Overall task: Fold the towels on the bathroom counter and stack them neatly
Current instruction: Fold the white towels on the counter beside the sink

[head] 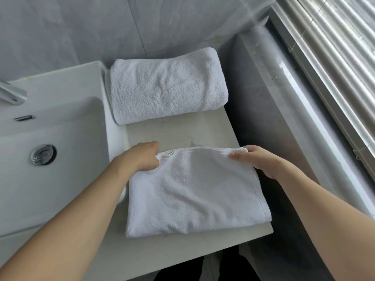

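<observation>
At the counter's (182, 130) near end, a thin folded towel (194, 191) lies flat; the left hand (142, 157) pinches its 10 o'clock corner, the right hand (255, 161) its 2 o'clock corner. At 12 o'clock, across bare counter, rests a thick folded towel (166, 86). Two towels. The sink (60, 138) borders at 9 o'clock.

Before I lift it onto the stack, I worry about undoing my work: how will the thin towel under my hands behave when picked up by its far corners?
The thin towel looks floppy: its surface wrinkles and its layered far edge is loose, so the folds would likely sag open. It seems light beside the thick folded towel. Supporting it from underneath is probably safer.
</observation>
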`<state>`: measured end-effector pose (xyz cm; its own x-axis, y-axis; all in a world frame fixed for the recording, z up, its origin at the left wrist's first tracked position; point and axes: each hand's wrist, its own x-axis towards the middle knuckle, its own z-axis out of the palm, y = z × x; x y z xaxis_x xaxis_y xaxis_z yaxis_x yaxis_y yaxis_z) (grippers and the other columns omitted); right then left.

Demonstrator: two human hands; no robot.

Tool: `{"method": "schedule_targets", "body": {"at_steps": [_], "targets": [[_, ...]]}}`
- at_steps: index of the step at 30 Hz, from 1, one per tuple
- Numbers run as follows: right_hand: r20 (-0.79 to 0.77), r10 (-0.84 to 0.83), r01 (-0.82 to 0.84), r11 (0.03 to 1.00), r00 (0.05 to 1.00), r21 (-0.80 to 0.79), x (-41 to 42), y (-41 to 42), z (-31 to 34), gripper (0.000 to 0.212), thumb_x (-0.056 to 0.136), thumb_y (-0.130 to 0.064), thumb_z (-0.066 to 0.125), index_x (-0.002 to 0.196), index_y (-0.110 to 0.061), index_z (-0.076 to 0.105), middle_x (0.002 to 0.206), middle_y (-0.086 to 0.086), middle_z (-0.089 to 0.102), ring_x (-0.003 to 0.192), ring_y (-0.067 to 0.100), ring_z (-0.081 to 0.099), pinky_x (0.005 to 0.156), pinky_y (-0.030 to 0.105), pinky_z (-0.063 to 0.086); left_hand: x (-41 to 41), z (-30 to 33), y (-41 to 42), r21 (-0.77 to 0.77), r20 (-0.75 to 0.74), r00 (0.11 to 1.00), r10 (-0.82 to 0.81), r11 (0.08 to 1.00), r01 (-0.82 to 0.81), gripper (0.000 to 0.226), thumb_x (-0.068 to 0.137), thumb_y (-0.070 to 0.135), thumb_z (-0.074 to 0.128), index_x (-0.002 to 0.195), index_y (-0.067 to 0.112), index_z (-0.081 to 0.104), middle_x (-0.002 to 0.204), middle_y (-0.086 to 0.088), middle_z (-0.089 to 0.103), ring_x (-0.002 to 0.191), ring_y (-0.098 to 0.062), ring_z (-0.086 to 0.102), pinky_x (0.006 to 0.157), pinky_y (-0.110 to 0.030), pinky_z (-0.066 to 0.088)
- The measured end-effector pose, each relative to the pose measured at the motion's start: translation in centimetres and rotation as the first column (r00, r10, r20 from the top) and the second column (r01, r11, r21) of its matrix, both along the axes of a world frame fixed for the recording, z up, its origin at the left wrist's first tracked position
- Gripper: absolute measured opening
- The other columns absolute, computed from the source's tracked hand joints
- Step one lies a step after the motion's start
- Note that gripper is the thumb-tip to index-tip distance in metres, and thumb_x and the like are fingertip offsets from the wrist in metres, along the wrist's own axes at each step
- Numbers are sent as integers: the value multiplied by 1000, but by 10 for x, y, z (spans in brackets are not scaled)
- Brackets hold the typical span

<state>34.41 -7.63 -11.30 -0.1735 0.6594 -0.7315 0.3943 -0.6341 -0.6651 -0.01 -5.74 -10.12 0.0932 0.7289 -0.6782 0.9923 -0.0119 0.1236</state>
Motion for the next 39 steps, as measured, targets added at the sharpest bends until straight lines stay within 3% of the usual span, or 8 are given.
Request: {"method": "schedule_targets", "body": {"at_steps": [4,9,17,22,24,28,33,39], "targets": [[11,-70,68,993,998,93,-4,0,-2,34,85,-34,74,100,-5,67,94,8,73,82,25,70,75,37,56,-6,-8,-8,-19,-64,998,2,1000,-4,47,94,22,43,140,18,34,133,-12,46,123,-31,40,99,-40,40],[32,-213,200,952,977,232,-13,5,-6,34,80,-29,76,76,-14,46,74,7,44,65,19,43,55,33,37,-11,-14,-10,-58,-188,978,-89,995,80,47,102,44,35,140,17,44,141,-11,36,132,-31,30,107,-39,29],[93,-230,196,939,969,282,-13,22,-8,22,90,-33,66,97,-18,51,79,5,58,62,20,55,53,32,45,-21,-22,-8,-121,51,994,94,989,-88,45,100,58,33,92,16,48,91,2,55,81,-16,51,69,-32,35],[111,-265,242,952,958,186,-20,38,-12,32,94,-45,57,112,-20,53,103,10,65,85,28,67,73,45,58,-14,-21,-9,-47,38,978,204,978,-202,71,93,73,22,73,13,52,82,-6,63,77,-22,58,73,-36,43],[154,-260,220,946,953,238,-30,46,-13,41,94,-53,52,112,-17,51,107,11,64,93,28,66,78,45,57,-11,-22,-16,179,-126,987,103,981,-80,61,98,65,24,84,15,56,95,-11,65,90,-30,60,80,-39,44],[296,-181,99,957,938,272,-49,60,-13,50,93,-60,48,117,-17,44,103,6,60,86,24,62,73,40,53,4,-39,-34,618,-235,967,-99,752,228,45,91,47,55,110,7,60,105,-18,60,96,-37,58,87,-50,45],[572,62,-145,984,818,101,-51,69,-18,55,92,-62,43,86,-9,53,86,4,57,84,25,58,73,35,49,19,-73,-57,478,-105,986,-132,863,166,75,92,67,22,151,21,32,150,-12,38,139,-36,33,113,-61,19],[613,-145,-111,926,777,360,-61,75,-45,52,92,-59,41,70,-13,48,68,1,55,62,23,53,55,33,36,16,-96,-72,644,-71,997,-35,762,73,62,95,59,36,146,25,45,127,-13,55,105,-36,54,92,-50,44]]}}
